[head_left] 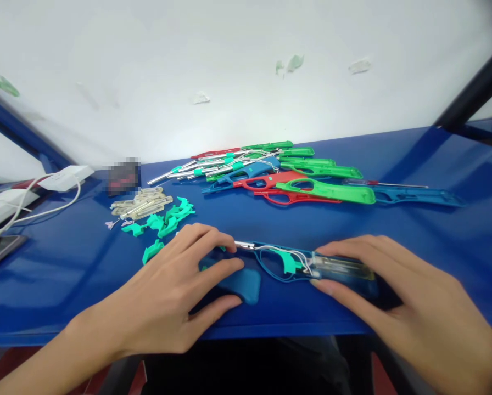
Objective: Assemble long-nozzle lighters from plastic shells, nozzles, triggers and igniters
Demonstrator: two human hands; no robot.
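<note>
My right hand (411,296) grips the wide end of an opened blue lighter half (277,278) between thumb and fingers. Inside that half sit a clear fuel tank (339,267), white wires (299,252) and a green trigger (287,262). A metal tube (245,246) runs out of its narrow end toward my left fingers. My left hand (188,285) is closed around a second blue shell piece (246,284), its rounded end showing between index finger and thumb. The rest of that piece is hidden under the hand.
Loose green triggers (174,216) and a pile of pale small parts (141,204) lie left of centre. Behind are metal tubes with wires (213,164), green shells (336,191), red shells (287,196) and a screwdriver (394,184). A power strip (3,208) and phone (1,252) are far left.
</note>
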